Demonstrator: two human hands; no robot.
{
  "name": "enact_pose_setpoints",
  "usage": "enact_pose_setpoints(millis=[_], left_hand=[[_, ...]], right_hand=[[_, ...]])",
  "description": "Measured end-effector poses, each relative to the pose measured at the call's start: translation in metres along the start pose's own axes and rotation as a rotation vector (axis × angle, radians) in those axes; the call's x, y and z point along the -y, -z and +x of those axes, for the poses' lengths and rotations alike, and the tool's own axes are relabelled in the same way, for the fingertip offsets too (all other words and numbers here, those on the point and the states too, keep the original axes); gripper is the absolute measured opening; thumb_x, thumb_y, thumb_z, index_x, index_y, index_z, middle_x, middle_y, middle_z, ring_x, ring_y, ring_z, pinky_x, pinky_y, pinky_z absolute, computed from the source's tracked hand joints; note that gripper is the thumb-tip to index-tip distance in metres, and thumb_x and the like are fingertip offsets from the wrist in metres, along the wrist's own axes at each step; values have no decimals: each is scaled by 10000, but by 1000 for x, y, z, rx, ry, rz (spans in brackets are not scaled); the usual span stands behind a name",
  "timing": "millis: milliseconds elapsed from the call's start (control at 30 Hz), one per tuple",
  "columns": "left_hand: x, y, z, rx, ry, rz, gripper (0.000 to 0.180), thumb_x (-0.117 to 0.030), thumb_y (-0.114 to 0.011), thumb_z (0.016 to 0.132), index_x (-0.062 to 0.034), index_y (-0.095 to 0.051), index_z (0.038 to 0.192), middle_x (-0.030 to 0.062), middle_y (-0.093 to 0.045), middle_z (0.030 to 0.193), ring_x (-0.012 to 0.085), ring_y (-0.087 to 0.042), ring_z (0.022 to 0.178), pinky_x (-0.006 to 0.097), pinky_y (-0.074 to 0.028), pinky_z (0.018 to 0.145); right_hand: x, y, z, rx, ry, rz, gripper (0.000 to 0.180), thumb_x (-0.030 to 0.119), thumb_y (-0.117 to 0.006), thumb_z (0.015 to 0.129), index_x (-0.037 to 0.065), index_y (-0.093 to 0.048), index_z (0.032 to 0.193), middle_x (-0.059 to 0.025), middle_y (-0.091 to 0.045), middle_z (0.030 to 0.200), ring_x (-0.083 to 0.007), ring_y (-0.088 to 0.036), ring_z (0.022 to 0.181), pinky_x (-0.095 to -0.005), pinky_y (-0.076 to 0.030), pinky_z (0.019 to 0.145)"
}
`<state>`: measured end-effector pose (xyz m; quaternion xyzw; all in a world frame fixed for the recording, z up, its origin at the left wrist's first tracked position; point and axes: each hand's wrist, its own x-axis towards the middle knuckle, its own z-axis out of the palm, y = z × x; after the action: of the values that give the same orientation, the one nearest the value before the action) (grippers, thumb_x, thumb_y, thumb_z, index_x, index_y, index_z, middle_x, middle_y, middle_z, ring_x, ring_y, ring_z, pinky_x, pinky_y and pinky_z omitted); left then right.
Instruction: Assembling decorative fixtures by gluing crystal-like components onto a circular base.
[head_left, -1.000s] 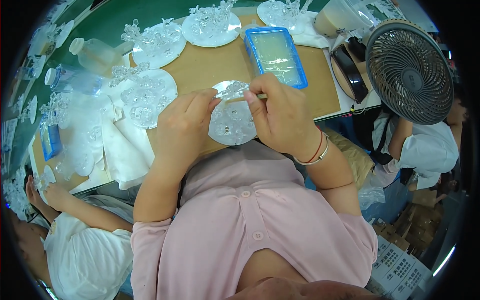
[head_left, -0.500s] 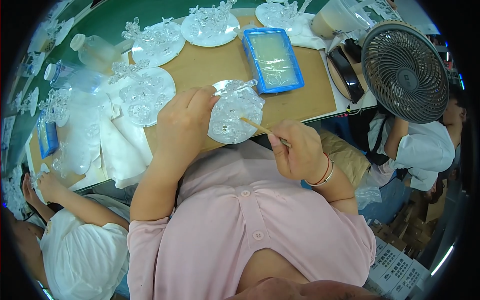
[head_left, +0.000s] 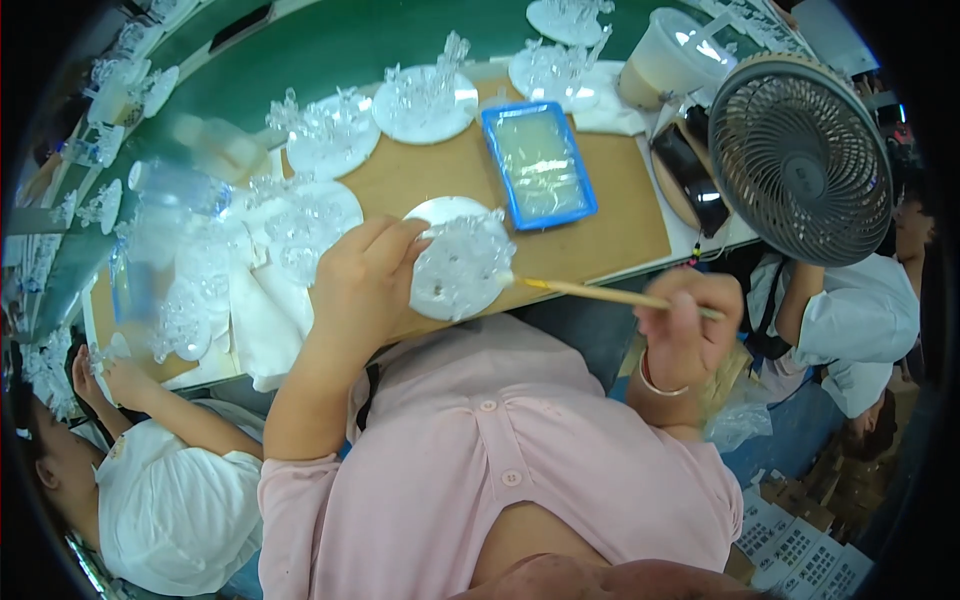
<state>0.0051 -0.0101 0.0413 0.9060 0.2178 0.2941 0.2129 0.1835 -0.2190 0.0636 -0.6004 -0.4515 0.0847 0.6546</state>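
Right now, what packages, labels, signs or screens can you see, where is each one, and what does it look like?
Stack of small boxes: floor, lower right; flat white cartons with dark print.
Plastic cup: bench top right, beside the fan; clear with a lid, pale drink inside.
Blue tray: bench centre; rectangular, blue rim, clear film over it.
No screens or signs show.

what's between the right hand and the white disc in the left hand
In the head view, only the thin wooden stick: the right hand grips its far end, and its tip meets the disc held by the left hand.

White round disc (head_left: 452, 285) with clear glass figures; pale wooden stick (head_left: 590, 292); blue-rimmed tray (head_left: 541, 165) with pale yellowish fill; tan bench (head_left: 620, 215) surface, green beyond; grey fan (head_left: 802, 157); pink shirt (head_left: 490, 470)
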Motion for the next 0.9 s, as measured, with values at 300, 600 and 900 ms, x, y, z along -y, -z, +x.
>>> enact_pose_setpoints(millis=[300, 600, 900], left_hand=[[-9, 83, 131, -264, -120, 349, 137, -146, -688, 823, -38, -681, 907, 116, -654, 767, 236, -625, 620, 316, -477, 564], [157, -17, 303, -39, 293, 377, 234, -221, -597, 795, -8, -687, 831, 194, -682, 851, 367, -654, 833, 438, -521, 764], [89, -38, 270, 281, 161, 787, 285, -120, -508, 879, -57, -618, 1134, 181, -636, 1072, 348, -631, 960, 404, -511, 827]], right_hand=[[-42, 28, -19, -302, 387, 122, 214, 227, -472, 990, 36, -389, 1038, -185, -565, 732, -195, -593, 612, -261, -494, 449], [-61, 42, -37, -207, 430, 30, 248, 221, -503, 977, 16, -436, 1101, -192, -549, 906, -204, -589, 676, -307, -554, 552], [-71, 42, -31, -233, 395, -15, 211, 141, -501, 963, 4, -438, 1110, -159, -606, 810, -203, -622, 657, -277, -511, 609]])
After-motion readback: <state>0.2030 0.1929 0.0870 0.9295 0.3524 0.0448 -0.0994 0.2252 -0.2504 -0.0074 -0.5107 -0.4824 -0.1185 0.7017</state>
